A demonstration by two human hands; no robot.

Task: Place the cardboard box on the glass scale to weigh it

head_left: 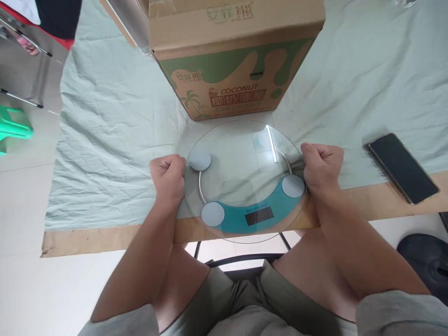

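A round glass bathroom scale (241, 182) lies in front of me, with a teal band, a dark display panel and grey round pads. Its near rim sticks out past the table edge. My left hand (168, 175) is closed in a fist on the cloth, right against the scale's left rim. On the opposite side, my right hand (322, 165) is likewise a fist, thumb side up, close against the right rim. No object shows in either fist. Just behind the scale stands a cardboard box (238, 84) with green print and the word COCONUT.
A wrinkled pale green cloth (115, 116) covers the table, leaving a wooden front edge (87, 240) bare. To the right lies a dark phone (402, 168). A metallic object (131, 23) stands left of the box. A green stool (14, 123) is on the floor.
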